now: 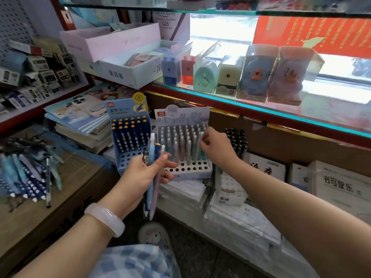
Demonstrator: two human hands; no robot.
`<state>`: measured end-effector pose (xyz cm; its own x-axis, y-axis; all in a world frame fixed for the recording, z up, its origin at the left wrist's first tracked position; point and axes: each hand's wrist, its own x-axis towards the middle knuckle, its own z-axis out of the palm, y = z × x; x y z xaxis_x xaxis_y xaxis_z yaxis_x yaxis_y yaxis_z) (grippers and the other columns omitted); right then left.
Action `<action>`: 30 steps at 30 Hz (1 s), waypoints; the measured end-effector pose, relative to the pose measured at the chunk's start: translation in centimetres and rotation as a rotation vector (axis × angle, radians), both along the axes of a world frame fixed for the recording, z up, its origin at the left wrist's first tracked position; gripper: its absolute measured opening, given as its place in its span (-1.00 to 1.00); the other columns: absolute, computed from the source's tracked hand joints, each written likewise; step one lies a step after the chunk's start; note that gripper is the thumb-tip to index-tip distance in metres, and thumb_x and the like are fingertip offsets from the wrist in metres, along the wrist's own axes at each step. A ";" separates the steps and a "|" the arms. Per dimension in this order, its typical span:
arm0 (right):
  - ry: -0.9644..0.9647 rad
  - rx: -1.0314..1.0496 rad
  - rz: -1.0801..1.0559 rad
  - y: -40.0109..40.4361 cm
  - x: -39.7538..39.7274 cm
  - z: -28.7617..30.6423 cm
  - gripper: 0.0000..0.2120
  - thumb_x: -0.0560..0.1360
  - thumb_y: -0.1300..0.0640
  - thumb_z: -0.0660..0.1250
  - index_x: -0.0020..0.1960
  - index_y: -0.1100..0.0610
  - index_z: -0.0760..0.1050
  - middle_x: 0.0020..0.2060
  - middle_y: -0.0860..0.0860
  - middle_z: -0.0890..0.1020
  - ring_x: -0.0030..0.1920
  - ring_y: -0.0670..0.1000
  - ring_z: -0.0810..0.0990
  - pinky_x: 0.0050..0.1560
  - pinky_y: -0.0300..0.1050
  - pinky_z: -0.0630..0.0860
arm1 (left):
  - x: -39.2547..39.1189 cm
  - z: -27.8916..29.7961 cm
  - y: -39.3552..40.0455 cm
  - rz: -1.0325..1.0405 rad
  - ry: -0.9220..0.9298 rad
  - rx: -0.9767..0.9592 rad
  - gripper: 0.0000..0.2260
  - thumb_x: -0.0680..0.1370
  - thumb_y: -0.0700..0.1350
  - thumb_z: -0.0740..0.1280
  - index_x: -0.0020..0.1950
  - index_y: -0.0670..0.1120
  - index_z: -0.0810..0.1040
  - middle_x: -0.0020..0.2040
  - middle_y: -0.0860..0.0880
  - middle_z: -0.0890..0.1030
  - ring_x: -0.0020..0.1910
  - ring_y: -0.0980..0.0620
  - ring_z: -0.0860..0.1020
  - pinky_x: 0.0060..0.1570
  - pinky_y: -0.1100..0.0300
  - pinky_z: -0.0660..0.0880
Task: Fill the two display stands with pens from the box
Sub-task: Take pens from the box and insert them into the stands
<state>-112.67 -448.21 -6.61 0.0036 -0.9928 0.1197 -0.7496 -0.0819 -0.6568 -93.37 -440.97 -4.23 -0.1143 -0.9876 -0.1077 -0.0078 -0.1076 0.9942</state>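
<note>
Here, a person's two bare arms reach toward two pen stands on a crowded stationery shelf.

Left hand: the left hand (145, 173) is curled round a bundle of pens (153, 177), thumb pressed across their fronts; I count about four, pastel and dark, caps up.

Right hand: the right hand (215, 146) is at the right edge of the pale stand, fingertips drawn together among the pens there; whether they pinch one I cannot tell.

Pale stand: the pale stand (185, 169) stands upright just right of the blue one. Its rear rows are packed with pastel pens, too close to count; the two front rows show mostly bare holes, roughly fourteen.

Blue stand: the blue stand (128, 137) holds dark blue pens with yellow tops in its upper rows, about a dozen and a half; its lower front holes are bare.

Stands: two.

Supply: a heap of loose pens (26, 173) lies on the cardboard box (40, 223) at the left, well apart from the stands; far more than a dozen, exact number unclear.

Step in hand: probably seating a pen in the pale stand.

Doing it well: guide each tip straight down into one bare hole, fill row by row toward the front, match colours to the right stand, and avoid knocking neighbours.
</note>
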 end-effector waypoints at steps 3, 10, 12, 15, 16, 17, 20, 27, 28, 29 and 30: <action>0.038 0.001 0.019 -0.5 0.6 -0.1 -0.87 0.57 0.14 0.24 0.03 0.21 0.45 -0.11 0.11 0.61 -0.12 0.08 0.60 -0.02 0.06 0.58 | 0.5 -0.2 -0.1 0.004 -0.013 -0.002 -0.82 0.55 -0.16 0.23 0.08 -0.21 0.52 -0.10 -0.18 0.65 -0.36 0.04 0.60 -0.35 0.29 0.55; 0.161 -0.026 0.054 -0.7 1.5 0.1 -0.90 0.58 0.15 0.21 -0.05 0.19 0.39 -0.17 0.10 0.57 -0.20 0.09 0.57 -0.14 0.01 0.56 | 1.0 -0.6 -0.2 0.014 -0.012 0.005 -0.82 0.55 -0.14 0.24 0.07 -0.19 0.52 -0.11 -0.17 0.66 -0.35 0.03 0.61 -0.36 0.29 0.54; 0.173 -0.005 0.062 -0.6 1.6 -0.3 -0.90 0.59 0.16 0.19 -0.05 0.19 0.39 -0.17 0.11 0.57 -0.20 0.11 0.57 -0.14 0.03 0.56 | 1.0 -0.6 -0.2 0.018 -0.005 0.003 -0.83 0.54 -0.15 0.24 0.06 -0.19 0.53 -0.13 -0.16 0.66 -0.36 0.03 0.61 -0.36 0.29 0.54; 0.170 0.060 0.054 -0.6 1.7 -1.1 -0.91 0.59 0.18 0.19 -0.07 0.19 0.38 -0.20 0.13 0.56 -0.20 0.13 0.55 -0.16 0.02 0.52 | 1.2 -0.7 -0.2 0.018 0.012 0.008 -0.83 0.53 -0.15 0.25 0.05 -0.19 0.53 -0.12 -0.16 0.66 -0.36 0.03 0.61 -0.35 0.29 0.55; 0.167 0.077 0.045 -0.7 1.7 -1.5 -0.92 0.58 0.19 0.19 -0.08 0.19 0.37 -0.22 0.11 0.54 -0.21 0.12 0.54 -0.17 0.00 0.50 | 1.2 -0.7 -0.2 0.019 0.017 0.014 -0.82 0.53 -0.14 0.25 0.05 -0.19 0.53 -0.12 -0.16 0.66 -0.35 0.03 0.62 -0.34 0.29 0.55; 0.168 0.087 0.033 -0.7 1.7 -1.8 -0.92 0.58 0.19 0.20 -0.08 0.18 0.37 -0.23 0.10 0.53 -0.22 0.12 0.53 -0.18 0.00 0.50 | 1.3 -0.7 -0.2 0.019 0.025 0.020 -0.82 0.52 -0.14 0.25 0.06 -0.19 0.53 -0.12 -0.16 0.66 -0.34 0.02 0.62 -0.33 0.28 0.56; 0.190 0.092 0.014 -1.0 1.9 -2.5 -0.93 0.57 0.20 0.20 -0.08 0.18 0.36 -0.24 0.11 0.53 -0.19 0.14 0.54 -0.15 0.04 0.50 | 1.4 -0.6 -0.2 0.020 0.045 0.029 -0.81 0.54 -0.15 0.25 0.08 -0.20 0.52 -0.09 -0.17 0.65 -0.28 0.00 0.64 -0.27 0.23 0.60; 0.349 0.106 0.010 -1.3 1.5 -1.3 -0.85 0.59 0.13 0.22 0.04 0.22 0.44 -0.12 0.11 0.59 -0.14 0.11 0.57 -0.09 0.02 0.55 | 1.8 -0.2 0.0 0.007 0.083 0.032 -0.71 0.46 -0.05 0.27 0.12 -0.16 0.47 -0.05 -0.11 0.68 -0.13 -0.10 0.67 -0.21 0.18 0.61; 0.338 0.053 -0.022 -1.0 1.5 -0.8 -0.84 0.58 0.12 0.23 0.07 0.20 0.45 -0.09 0.11 0.60 -0.11 0.11 0.59 -0.06 0.05 0.57 | 1.8 -0.2 0.1 0.009 0.084 0.028 -0.72 0.47 -0.06 0.26 0.12 -0.17 0.45 -0.04 -0.13 0.67 -0.13 -0.12 0.67 -0.21 0.17 0.61; 0.260 0.007 -0.037 -0.7 1.7 -0.2 -0.84 0.57 0.11 0.25 0.09 0.18 0.46 -0.09 0.10 0.61 -0.09 0.10 0.60 -0.05 0.06 0.58 | 1.8 -0.3 0.1 0.014 0.091 0.027 -0.75 0.50 -0.08 0.25 0.12 -0.18 0.44 -0.04 -0.15 0.67 -0.14 -0.13 0.67 -0.22 0.16 0.62; 0.101 -0.002 -0.021 -0.2 2.0 0.6 -0.84 0.57 0.12 0.25 0.10 0.17 0.47 -0.10 0.08 0.62 -0.10 0.06 0.61 -0.06 0.02 0.60 | 1.7 -0.3 0.1 0.021 0.103 0.029 -0.78 0.52 -0.10 0.23 0.11 -0.18 0.43 -0.05 -0.16 0.67 -0.15 -0.13 0.67 -0.23 0.16 0.62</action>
<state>-110.63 -448.39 -5.99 -0.0045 -0.9925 0.1218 -0.8138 -0.0671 -0.5773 -91.67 -440.83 -4.56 -0.1055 -0.9866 -0.1248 0.0965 -0.1350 0.9861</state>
